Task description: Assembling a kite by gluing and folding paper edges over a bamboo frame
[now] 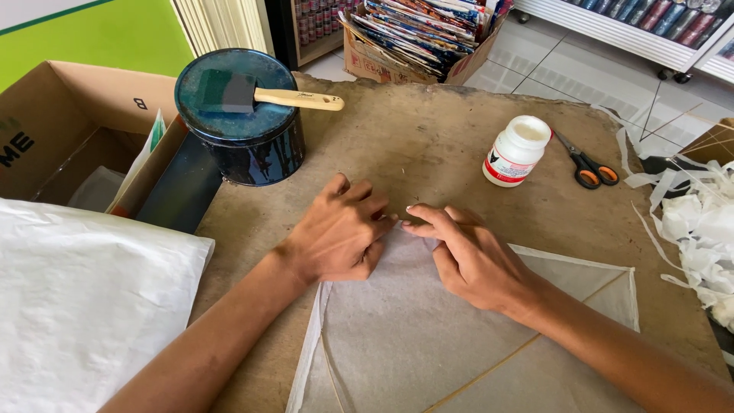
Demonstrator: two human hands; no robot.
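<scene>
Tissue paper (413, 321) at centre frame lies pinned under my left hand (340, 229) and right hand (466, 256), both pressing flat, and could tear if I drag.

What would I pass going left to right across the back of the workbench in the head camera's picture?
Cardboard box → dark blue tin with a foam brush lying on its lid → white glue bottle → orange-handled scissors → heap of white paper strips.

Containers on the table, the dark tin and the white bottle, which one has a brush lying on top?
The dark blue tin: a wooden-handled foam brush rests across its lid. The white bottle carries nothing.
</scene>
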